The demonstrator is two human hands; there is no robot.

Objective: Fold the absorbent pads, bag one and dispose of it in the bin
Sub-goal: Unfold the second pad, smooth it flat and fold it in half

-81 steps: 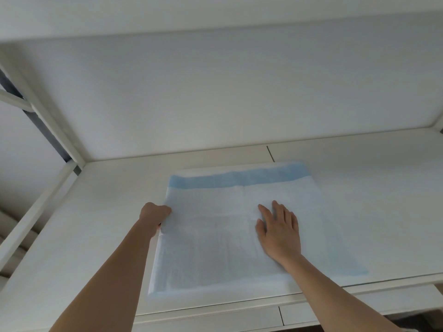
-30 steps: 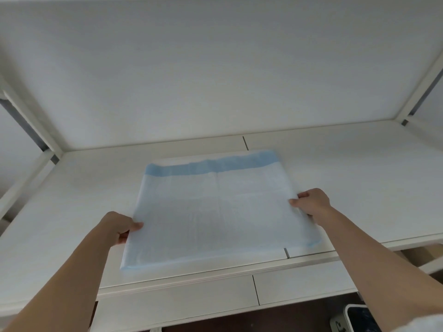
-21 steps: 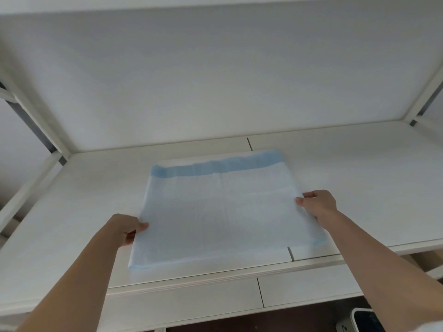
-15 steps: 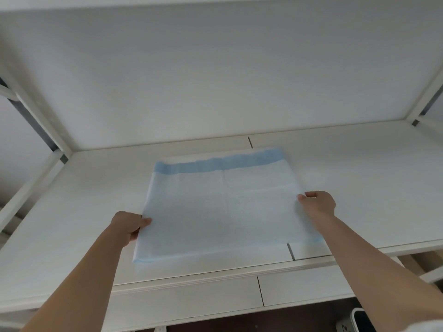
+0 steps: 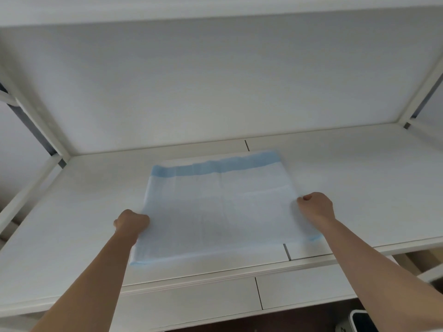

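White shelving frames the scene: a pale desk [image 5: 359,188] with a back panel rising behind it and a shelf overhead. On the desk, toward its front edge and roughly midway between the side frames, lies the absorbent pad [image 5: 215,207], flat, its near edge just short of the desk's front lip.

The left hand [image 5: 131,222] is curled around the pad's left edge, and the right hand [image 5: 316,206] is curled around the right edge, so both grip the pad at opposite sides, well apart from each other.

The likely trouble from here is an uneven fold. If one hand lifts or travels ahead of the other, the thin sheet would skew and the edges would miss each other. A pull outward by both could also drag the pad off the front lip, since it already sits close to it.

The pad is a pale, nearly white rectangle with a blue band along its far edge and thin blue trim at the near corners. Faint crease lines cross it, and it looks light and limp.
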